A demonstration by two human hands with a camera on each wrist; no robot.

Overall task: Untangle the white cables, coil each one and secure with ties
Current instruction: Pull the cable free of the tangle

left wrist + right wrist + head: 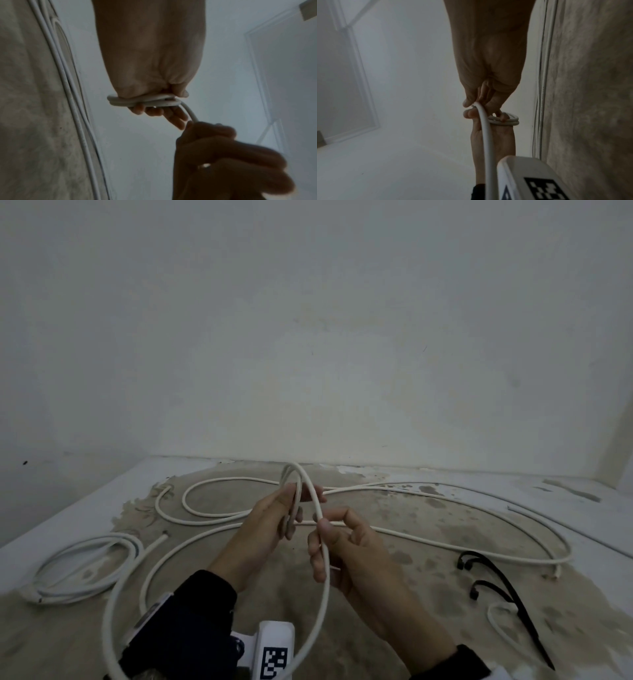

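Left hand (274,518) gripping small coil (295,491) of white cable, right hand (337,546) pinching its trailing strand just beside.

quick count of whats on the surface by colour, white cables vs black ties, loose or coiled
White cable being coiled, looped in the left hand and fed by the right hand: 1
White cable already coiled, lying at the left: 1
Black ties, lying at the right: 2
Total: 4
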